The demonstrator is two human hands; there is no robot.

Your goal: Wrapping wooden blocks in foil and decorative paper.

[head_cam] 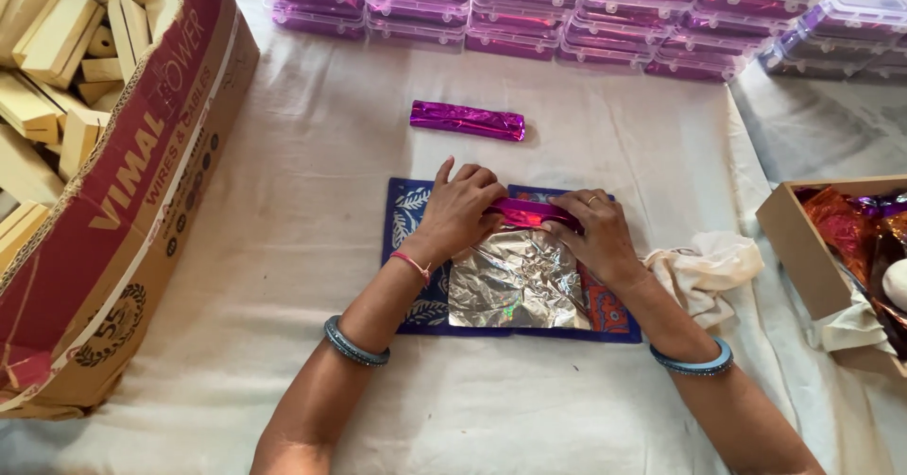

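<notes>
Pressing down together, the left hand and right hand each grip the magenta foil-wrapped bar over the crinkled silver foil sheet.

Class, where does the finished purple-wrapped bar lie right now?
In the head view, the wrapped bar lies on the white cloth, beyond both hands, before the stacked boxes.

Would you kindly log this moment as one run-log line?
left hand on purple foil roll | right hand on the roll too | silver foil sheet on blue mat | wrapped bar beyond
</notes>
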